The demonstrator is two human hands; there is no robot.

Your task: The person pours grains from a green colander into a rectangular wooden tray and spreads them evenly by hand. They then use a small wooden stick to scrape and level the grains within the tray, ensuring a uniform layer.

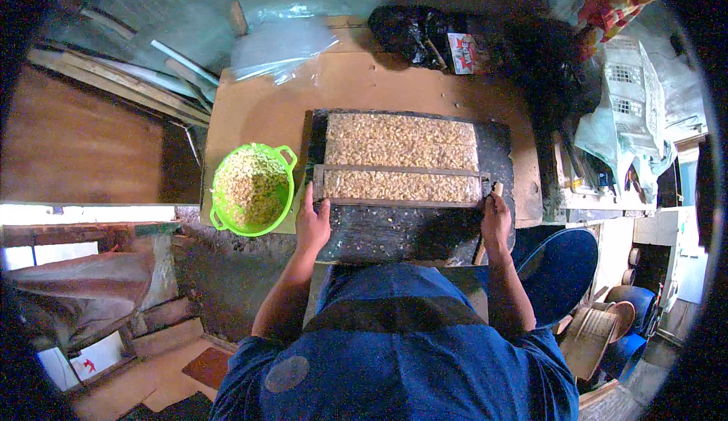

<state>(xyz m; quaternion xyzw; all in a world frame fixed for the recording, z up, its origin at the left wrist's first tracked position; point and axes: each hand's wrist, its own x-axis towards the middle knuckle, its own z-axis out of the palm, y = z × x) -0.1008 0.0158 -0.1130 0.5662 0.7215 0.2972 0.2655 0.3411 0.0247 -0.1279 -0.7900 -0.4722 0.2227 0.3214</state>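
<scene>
My left hand grips the left end of a narrow rectangular wooden frame. At the opposite end, my right hand holds the frame too. A thin wooden stick or handle runs beside and under that hand; whether it is gripped, I cannot tell. Inside the frame lies a strip of pale beans or split grains, apparently wrapped in clear plastic. Two similar packed strips lie directly beyond it. All rest on a dark, worn board scattered with bits.
Left of the board stands a bright green colander of loose beans. Clear plastic sheets and a black plastic bag lie at the back of the cardboard-covered table. A large blue tub is at my right. Timber lengths lean at left.
</scene>
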